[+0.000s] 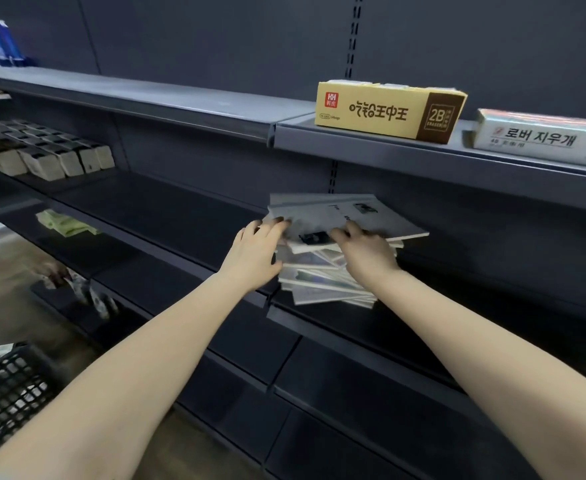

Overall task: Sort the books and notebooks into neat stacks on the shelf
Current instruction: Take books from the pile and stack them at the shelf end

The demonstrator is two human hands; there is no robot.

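Observation:
An uneven pile of grey-white notebooks (322, 275) sits on the dark shelf (187, 216), its covers fanned out at different angles. My left hand (255, 252) grips the pile's left side, fingers curled over the upper notebooks and thumb against the lower edges. My right hand (367, 251) lies on the top notebooks (381, 216), its fingers curled over a cover near a dark printed patch. The topmost notebooks jut out to the right beyond the ones below.
A yellow eraser box (388, 110) and a white eraser box (540, 136) stand on the shelf above. Small boxed packs (49, 155) line the shelf at left. Green items (64, 223) lie lower left. A black crate (6, 393) stands on the floor at left.

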